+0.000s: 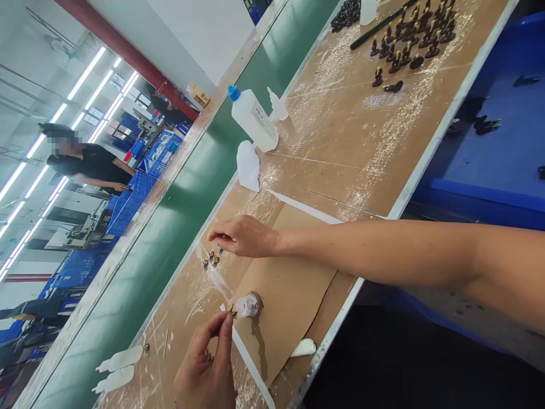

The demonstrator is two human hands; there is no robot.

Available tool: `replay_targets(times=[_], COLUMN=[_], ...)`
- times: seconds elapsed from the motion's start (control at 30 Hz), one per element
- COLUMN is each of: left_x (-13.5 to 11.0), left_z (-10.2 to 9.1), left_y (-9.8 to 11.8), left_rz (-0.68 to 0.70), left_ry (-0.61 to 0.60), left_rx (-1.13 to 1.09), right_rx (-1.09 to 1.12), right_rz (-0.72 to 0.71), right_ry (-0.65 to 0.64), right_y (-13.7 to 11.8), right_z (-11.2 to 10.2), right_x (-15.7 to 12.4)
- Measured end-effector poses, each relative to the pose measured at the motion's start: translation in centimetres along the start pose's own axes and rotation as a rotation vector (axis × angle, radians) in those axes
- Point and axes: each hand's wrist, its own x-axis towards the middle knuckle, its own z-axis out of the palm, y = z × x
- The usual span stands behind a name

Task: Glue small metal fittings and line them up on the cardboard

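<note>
My left hand is at the bottom of the view, thumb and forefinger pinched on a tiny dark and gold part. The part is held right at a small clear bottle standing on brown cardboard. My right hand reaches in from the right on a long bare forearm. Its fingers are drawn together and point down, just above several small gold and blue parts lying on the worktop. Whether those fingers hold anything is hidden.
A large white bottle with a blue cap, a small dropper bottle and a white wad lie further along the bench. Several dark figurines stand at the far end. Two dropper bottles lie beside the green conveyor belt. Another person works across it.
</note>
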Motion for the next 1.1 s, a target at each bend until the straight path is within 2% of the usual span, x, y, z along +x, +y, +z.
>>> replay_targets(times=[0.1,0.27,0.37,0.53,0.83,1.1], left_x=[0.8,1.5,1.4,1.1,1.9,1.8], left_z=[-0.1,-0.1,0.1,0.3,0.0,0.0], left_y=[0.4,0.8,1.4,2.1,1.9,2.6], left_rz=[-0.067,-0.078,-0.082,-0.008,-0.053,0.013], left_ry=[-0.136,-0.202,-0.211,-0.157,-0.220,-0.226], left_rx=[0.020,0.038,0.052,0.048,0.161,0.154], right_rx=[-0.007,-0.008,-0.011,-0.015,-0.017,-0.008], right_rz=[-0.001,-0.017,-0.015,-0.015,-0.018,-0.019], right_ry=[-0.005,-0.005,0.003,0.004,0.000,-0.005], right_y=[0.0,0.0,0.0,-0.1,-0.1,-0.2], right_z=[0.0,0.2,0.2,0.1,0.0,-0.1], right_x=[0.0,0.0,0.1,0.2,0.2,0.3])
